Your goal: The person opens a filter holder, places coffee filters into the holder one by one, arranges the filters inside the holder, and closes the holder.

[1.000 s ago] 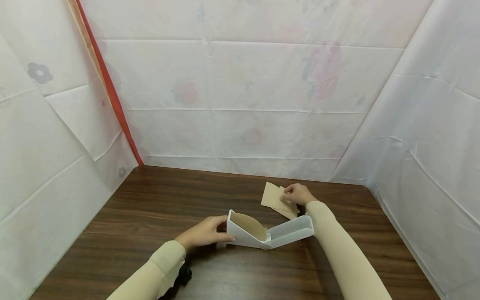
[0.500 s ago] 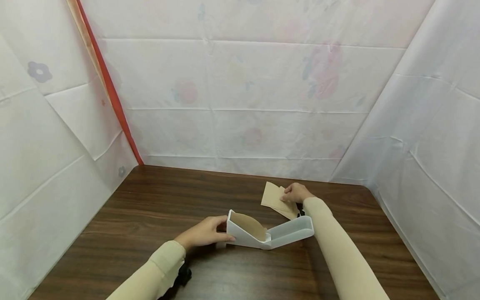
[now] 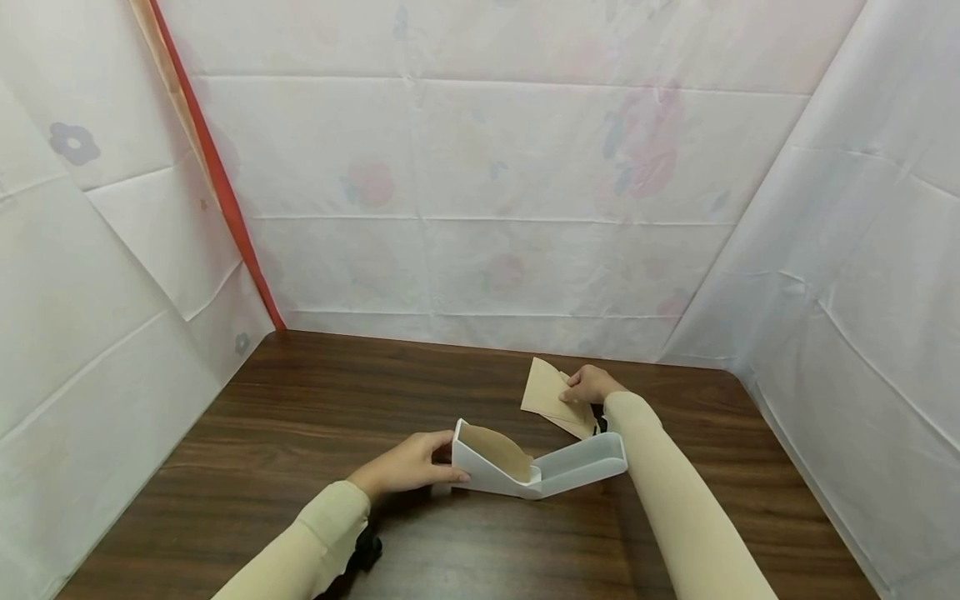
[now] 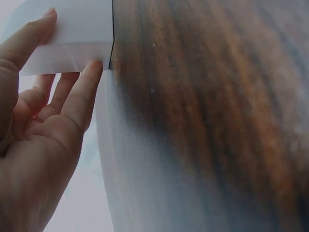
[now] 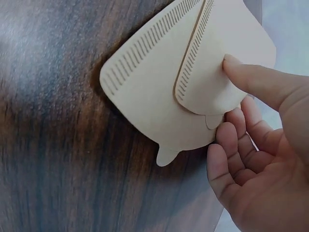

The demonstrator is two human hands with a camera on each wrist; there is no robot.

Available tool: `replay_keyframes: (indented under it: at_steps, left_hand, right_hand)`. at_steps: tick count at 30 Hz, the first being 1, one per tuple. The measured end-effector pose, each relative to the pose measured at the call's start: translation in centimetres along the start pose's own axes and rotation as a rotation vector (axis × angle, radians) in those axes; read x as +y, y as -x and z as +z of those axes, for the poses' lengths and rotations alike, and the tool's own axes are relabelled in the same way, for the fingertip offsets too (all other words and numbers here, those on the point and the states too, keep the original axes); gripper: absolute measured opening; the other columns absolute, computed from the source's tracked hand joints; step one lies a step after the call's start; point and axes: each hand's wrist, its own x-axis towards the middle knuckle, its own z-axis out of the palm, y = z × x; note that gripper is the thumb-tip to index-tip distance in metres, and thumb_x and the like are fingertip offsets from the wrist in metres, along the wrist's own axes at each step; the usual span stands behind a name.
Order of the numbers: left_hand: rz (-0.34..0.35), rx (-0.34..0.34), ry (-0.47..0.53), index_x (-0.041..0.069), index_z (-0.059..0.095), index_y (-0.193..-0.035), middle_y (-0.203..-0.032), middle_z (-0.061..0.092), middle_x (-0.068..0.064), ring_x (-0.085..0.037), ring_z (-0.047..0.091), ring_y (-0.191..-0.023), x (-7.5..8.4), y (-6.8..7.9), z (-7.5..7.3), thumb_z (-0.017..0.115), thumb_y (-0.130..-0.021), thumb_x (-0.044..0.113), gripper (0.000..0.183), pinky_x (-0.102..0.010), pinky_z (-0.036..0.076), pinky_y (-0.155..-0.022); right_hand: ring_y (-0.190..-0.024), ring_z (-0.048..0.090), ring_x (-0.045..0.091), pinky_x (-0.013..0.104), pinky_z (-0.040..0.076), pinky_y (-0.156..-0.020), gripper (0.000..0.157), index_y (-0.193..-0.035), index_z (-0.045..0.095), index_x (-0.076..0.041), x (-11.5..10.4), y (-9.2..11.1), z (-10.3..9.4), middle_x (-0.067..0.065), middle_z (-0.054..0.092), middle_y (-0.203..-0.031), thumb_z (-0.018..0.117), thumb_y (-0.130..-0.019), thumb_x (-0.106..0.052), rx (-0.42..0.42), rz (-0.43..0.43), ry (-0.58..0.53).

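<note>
My left hand (image 3: 408,464) grips the left end of a white filter-paper box (image 3: 483,472), thumb on the near side, fingers at the end and behind. In the left wrist view the thumb and fingertips touch the box's white wall (image 4: 82,24). A brown coffee filter (image 3: 497,450) stands inside it. The box's hinged lid (image 3: 583,467) lies swung open to the right. Behind the lid, my right hand (image 3: 594,385) pinches tan coffee filters (image 3: 543,390) between thumb and fingers. The right wrist view shows overlapping filters with crimped edges, one (image 5: 203,87) under the thumb, another (image 5: 140,92) below it.
The dark wood table (image 3: 337,400) carries everything. White patterned sheeting (image 3: 465,192) hangs along the back and both sides. A red strip (image 3: 225,192) runs down the left back corner. Something black (image 3: 366,550) is beside the left sleeve.
The far corner of the pinched filters has risen slightly. My right hand and sleeve have shifted a little to the left. The left hand and box hold nearly still.
</note>
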Motion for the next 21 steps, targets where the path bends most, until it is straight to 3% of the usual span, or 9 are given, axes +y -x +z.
replay_keyframes:
  at_steps: [10,15,21]
  left_hand:
    - [-0.015,-0.009,0.011,0.010,0.061,-0.123,-0.109,0.071,0.002,-0.020,0.067,-0.099,0.20,-0.05,0.02,0.076,-0.092,0.023,0.036,-0.029,0.054,-0.082]
    - [-0.026,-0.002,-0.001,0.012,0.062,-0.123,-0.109,0.071,0.004,-0.017,0.067,-0.099,0.19,-0.08,-0.02,0.076,-0.092,0.025,0.037,-0.029,0.054,-0.083]
    - [-0.032,-0.006,-0.007,0.013,0.061,-0.123,-0.109,0.071,0.005,-0.015,0.067,-0.098,0.15,-0.06,-0.02,0.076,-0.092,0.026,0.036,-0.030,0.054,-0.083]
  right_hand:
    - [-0.078,0.056,0.018,0.031,0.049,-0.069,0.024,-0.104,0.069,0.002,0.27,0.10,0.06,0.006,0.064,-0.089,0.076,-0.090,-0.016,-0.011,-0.013,-0.055]
    - [-0.075,0.057,0.019,0.031,0.049,-0.066,0.023,-0.098,0.063,0.000,0.07,0.34,0.05,0.007,0.061,-0.084,0.077,-0.089,-0.015,-0.005,0.001,-0.107]
    - [-0.075,0.059,0.020,0.032,0.051,-0.066,0.032,-0.112,0.061,0.003,0.09,0.48,0.20,0.010,0.061,-0.092,0.077,-0.090,-0.013,-0.001,-0.007,-0.145]
